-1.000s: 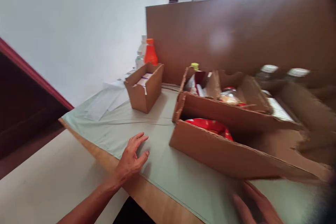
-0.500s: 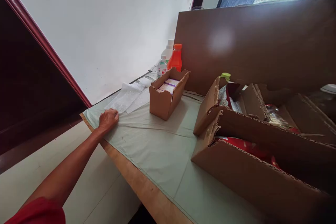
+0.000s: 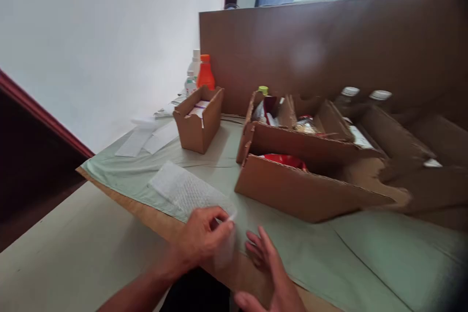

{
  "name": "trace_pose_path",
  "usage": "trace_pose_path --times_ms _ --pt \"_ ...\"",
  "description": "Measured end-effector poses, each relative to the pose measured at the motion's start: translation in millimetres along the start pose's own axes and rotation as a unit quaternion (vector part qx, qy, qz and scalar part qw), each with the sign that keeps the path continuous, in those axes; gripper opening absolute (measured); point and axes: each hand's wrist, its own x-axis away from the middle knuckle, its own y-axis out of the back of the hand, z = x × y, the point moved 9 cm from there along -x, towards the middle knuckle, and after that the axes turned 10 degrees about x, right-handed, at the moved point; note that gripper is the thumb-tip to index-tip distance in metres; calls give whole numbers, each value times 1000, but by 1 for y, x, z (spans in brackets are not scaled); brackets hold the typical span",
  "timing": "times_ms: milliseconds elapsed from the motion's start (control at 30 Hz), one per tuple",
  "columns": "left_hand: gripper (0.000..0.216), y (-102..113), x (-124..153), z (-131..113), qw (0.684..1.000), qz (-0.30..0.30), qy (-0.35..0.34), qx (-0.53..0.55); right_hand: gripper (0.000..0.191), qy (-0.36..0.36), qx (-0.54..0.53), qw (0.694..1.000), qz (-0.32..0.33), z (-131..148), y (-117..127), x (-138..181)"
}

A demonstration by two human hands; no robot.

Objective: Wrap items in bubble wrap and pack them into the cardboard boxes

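Note:
My left hand [image 3: 205,235] pinches the near edge of a clear bubble wrap bag [image 3: 195,192], at the front edge of the table. The bag's far end lies over the pale green cloth, and a small part hangs below my fingers. To its right, my right hand [image 3: 268,270] is held with fingers stretched and thumb apart, holding nothing. Further back on the left, other bubble wrap pieces [image 3: 137,140] lie flat on the cloth, near a small cardboard box [image 3: 193,134] with white and purple packs [image 3: 199,108] inside.
An open cardboard bin [image 3: 292,195] with a red packet [image 3: 283,160] stands to the right, with several more bins behind it. Bottles, one orange [image 3: 205,75], stand at the back left before a tall cardboard panel [image 3: 292,44]. The table's wooden edge [image 3: 146,215] runs along the front.
My left hand has drawn a bubble wrap bag from the pile at the left toward me. My right hand has come into view. The view has turned right.

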Motion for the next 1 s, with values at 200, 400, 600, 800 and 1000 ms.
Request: trace_pose_path --times_ms 200,400,600,800,1000 --pt "24 -56 17 -11 994 74 -33 80 55 -131 38 975 -176 -44 68 4" --pt "31 15 -13 7 993 -96 -71 6 71 -176 202 932 -243 -82 175 45" --pt "67 -1 -66 14 992 -100 -58 47 58 -111 191 946 -238 -43 184 -10" --pt "39 -23 -89 6 992 -79 -85 43 27 -91 175 962 -187 -35 157 -76" --pt "64 12 -68 28 988 -116 -52 -86 42 -102 188 956 -201 -68 187 -26"
